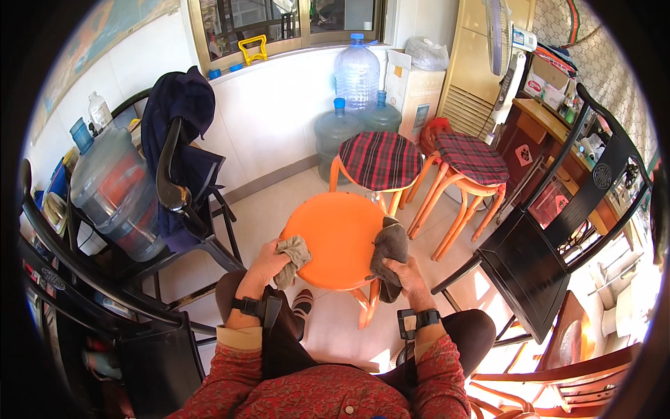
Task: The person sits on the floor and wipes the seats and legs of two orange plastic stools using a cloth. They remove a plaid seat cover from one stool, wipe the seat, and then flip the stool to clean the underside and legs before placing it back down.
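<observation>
Before me stands a round stool with an orange seat (pixel 335 235). My left hand (pixel 270 260) grips a crumpled light grey-brown cloth (pixel 294 256) at the seat's left edge. At the right edge, my right hand (pixel 404 273) holds a dark grey cloth (pixel 390 249), which hangs partly over the rim. Both wrists wear black straps. Just behind the orange seat is a stool with a plaid cushion (pixel 380 160), and to its right more stacked stools carry another plaid cushion (pixel 471 157).
A black chair holding a large water bottle (pixel 118 188) and a dark blue garment (pixel 178 120) stands left. Another black chair (pixel 523 267) is at right. More water bottles (pixel 357 78) and a carton (pixel 413 94) line the wall; a fan (pixel 500 42) stands at the back right.
</observation>
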The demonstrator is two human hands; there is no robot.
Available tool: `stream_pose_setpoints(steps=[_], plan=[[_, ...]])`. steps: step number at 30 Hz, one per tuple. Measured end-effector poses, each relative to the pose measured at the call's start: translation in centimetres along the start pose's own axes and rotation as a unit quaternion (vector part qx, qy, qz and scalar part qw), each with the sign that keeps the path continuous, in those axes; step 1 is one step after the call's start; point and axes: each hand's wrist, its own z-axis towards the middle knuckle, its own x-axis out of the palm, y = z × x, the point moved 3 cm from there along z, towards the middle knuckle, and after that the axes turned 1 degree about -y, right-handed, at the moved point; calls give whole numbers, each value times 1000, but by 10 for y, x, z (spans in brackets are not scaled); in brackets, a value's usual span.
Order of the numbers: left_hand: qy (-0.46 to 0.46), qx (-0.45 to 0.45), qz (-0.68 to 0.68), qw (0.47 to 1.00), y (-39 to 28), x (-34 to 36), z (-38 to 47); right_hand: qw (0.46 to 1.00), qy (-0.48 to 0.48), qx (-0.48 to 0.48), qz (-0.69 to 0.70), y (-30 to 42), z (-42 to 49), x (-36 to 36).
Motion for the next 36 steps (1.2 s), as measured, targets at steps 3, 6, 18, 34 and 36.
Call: stream_pose_setpoints(steps=[3,6,18,34,36], plan=[[7,24,10,1000,7,1,6,1000,-6,4,-6,0,-2,-2],[12,45,3,999,10,1,9,1000,-9,5,-5,0,-2,-2],[-158,120,-135,971,-12,-72,26,898,-305,-177,-263,80,-15,-34],[-41,23,-577,816,-32,-58,111,644,94,-425,-629,56,0,118],[-53,23,-584,810,-37,-59,108,647,-21,-354,-675,74,35,93]])
